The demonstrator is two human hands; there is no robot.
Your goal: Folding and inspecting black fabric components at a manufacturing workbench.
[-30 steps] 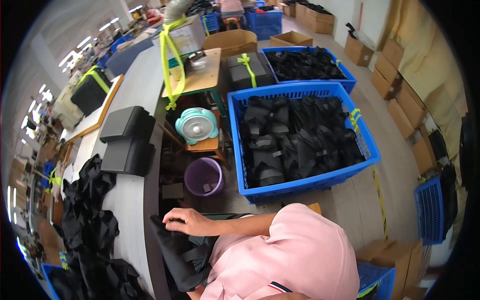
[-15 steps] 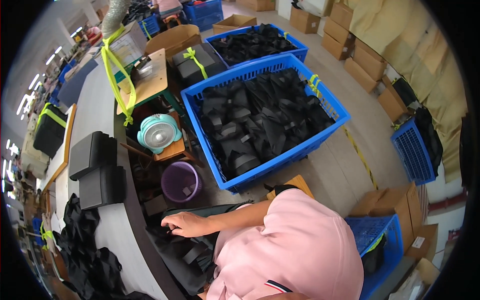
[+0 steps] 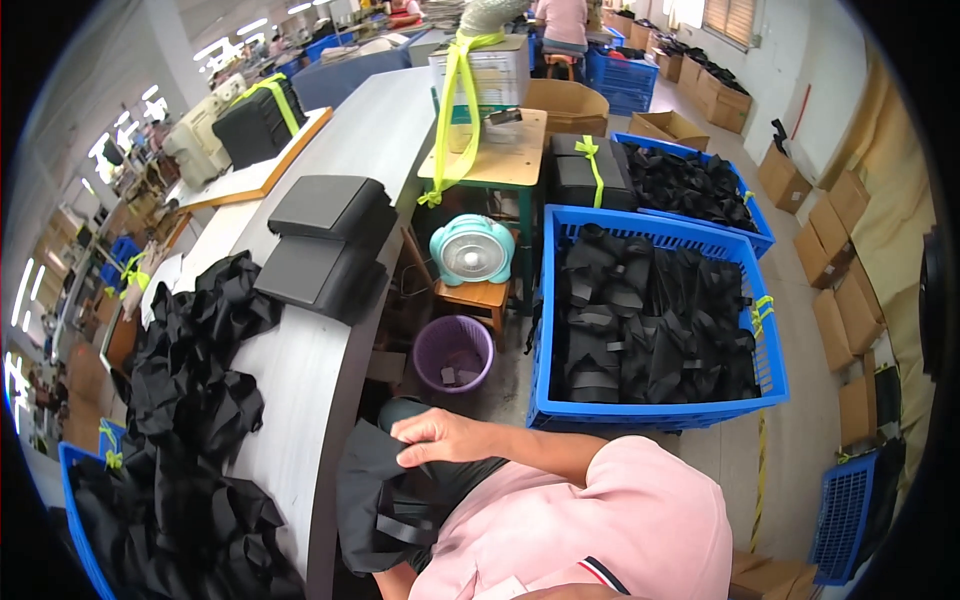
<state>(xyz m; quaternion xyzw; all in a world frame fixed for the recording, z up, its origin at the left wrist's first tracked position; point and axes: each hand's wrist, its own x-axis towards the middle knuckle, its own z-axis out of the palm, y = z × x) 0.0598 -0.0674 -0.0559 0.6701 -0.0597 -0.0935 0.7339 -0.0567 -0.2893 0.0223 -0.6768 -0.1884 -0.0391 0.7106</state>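
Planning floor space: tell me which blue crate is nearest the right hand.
The large blue crate just right of the purple wastebasket; the crate behind it and every other one stand farther from the right hand.

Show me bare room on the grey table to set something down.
The grey table is bare between the black cloth pile and the table's right edge, nearer than the box-shaped black pieces, and again beyond them. The near left is crowded by the pile; the large blue crate is packed.

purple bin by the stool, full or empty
Nearly empty: inside the purple bin, only a few pale scraps show near the bottom.
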